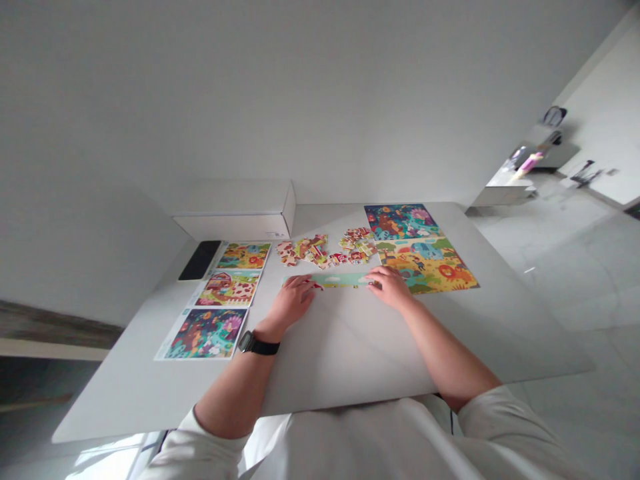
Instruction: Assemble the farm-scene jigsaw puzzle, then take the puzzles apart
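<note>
A narrow strip of joined jigsaw puzzle pieces [342, 279], pale blue with a green and yellow lower edge, lies across the tabletop between my hands. On its left end rests my left hand [294, 300], with fingers stretched out and a black watch [259, 343] at the wrist. My right hand [391, 285] touches the strip's right end, fingers extended and covering part of it. Neither hand grips anything. Just beyond the strip lie loose puzzle pieces in a left heap [313, 249] and a right heap [357, 244].
To the right lie a dark-blue assembled puzzle [400, 221] and a yellow one [437, 265], partly behind my right hand. Three picture sheets overlap at left, the nearest sheet [207, 333] dark blue. A black phone-like slab [201, 260] and white box [230, 223] sit behind.
</note>
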The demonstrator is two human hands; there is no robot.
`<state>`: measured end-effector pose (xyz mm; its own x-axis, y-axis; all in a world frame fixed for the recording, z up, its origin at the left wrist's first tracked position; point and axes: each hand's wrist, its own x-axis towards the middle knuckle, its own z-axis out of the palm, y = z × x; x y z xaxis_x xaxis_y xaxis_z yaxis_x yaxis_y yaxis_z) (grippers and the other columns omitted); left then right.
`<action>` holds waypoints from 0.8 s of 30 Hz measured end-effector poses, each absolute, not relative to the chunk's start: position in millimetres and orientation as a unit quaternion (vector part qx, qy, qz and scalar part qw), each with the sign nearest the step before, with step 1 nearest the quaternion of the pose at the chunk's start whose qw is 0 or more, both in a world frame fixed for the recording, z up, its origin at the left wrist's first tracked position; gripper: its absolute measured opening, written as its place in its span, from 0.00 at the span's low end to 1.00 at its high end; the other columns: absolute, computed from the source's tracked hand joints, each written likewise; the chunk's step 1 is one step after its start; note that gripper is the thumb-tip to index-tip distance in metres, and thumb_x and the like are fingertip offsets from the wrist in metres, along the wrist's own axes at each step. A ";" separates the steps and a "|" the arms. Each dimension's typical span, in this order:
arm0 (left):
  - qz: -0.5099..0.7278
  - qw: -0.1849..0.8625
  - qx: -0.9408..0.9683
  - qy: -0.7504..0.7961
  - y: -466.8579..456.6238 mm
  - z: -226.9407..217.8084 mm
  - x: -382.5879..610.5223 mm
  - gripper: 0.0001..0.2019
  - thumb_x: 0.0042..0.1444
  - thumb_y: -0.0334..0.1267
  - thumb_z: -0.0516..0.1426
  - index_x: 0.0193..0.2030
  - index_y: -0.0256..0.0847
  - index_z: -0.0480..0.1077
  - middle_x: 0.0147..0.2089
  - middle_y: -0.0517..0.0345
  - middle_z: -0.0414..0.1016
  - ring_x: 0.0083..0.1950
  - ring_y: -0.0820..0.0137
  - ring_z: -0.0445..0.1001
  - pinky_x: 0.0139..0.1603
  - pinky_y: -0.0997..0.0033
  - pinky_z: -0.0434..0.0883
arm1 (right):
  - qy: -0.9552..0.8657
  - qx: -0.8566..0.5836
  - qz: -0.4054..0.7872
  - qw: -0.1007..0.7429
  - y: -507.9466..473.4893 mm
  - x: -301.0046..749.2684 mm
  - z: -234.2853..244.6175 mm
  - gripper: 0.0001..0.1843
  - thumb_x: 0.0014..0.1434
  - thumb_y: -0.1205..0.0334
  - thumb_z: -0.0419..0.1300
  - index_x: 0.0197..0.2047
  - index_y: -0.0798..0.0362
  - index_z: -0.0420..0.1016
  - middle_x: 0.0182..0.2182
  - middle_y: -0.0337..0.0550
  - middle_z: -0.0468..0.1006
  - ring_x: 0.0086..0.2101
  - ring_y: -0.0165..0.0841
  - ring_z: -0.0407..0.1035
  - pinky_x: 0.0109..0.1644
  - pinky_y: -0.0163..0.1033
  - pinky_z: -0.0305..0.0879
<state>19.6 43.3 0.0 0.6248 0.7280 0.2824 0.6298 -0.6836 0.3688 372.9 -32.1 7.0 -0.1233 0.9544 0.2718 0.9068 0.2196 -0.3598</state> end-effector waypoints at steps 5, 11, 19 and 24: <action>0.202 0.130 0.890 0.388 43.9 1.4 19.0 0.18 0.68 0.41 0.59 0.62 0.47 0.80 0.70 0.46 0.76 0.71 0.53 0.73 0.74 0.45 0.70 | -0.738 -0.627 0.046 0.243 -27.6 370.4 1.8 0.15 0.65 0.64 0.69 0.54 0.41 0.87 0.54 0.46 0.83 0.55 0.45 0.76 0.65 0.55 0.70; 0.229 0.125 0.880 0.398 41.0 9.6 18.4 0.17 0.70 0.44 0.60 0.62 0.46 0.79 0.69 0.46 0.77 0.69 0.55 0.74 0.73 0.47 0.70 | -0.736 -0.616 0.032 0.279 -28.6 372.1 -4.8 0.14 0.68 0.60 0.65 0.55 0.43 0.86 0.55 0.48 0.83 0.56 0.46 0.76 0.65 0.57 0.69; 0.272 0.131 0.841 0.449 43.0 18.0 14.9 0.12 0.70 0.37 0.58 0.54 0.44 0.80 0.58 0.47 0.82 0.60 0.57 0.78 0.66 0.50 0.74 | -0.712 -0.620 0.019 0.329 -29.2 370.0 1.6 0.14 0.69 0.61 0.59 0.51 0.45 0.86 0.50 0.50 0.84 0.53 0.46 0.77 0.64 0.56 0.71; 0.317 0.141 0.794 0.500 45.1 26.7 4.4 0.12 0.70 0.38 0.56 0.52 0.45 0.81 0.51 0.49 0.83 0.50 0.61 0.81 0.57 0.60 0.77 | -0.705 -0.622 0.011 0.340 -28.2 375.6 10.5 0.16 0.70 0.61 0.58 0.52 0.45 0.87 0.49 0.51 0.84 0.53 0.47 0.77 0.63 0.55 0.72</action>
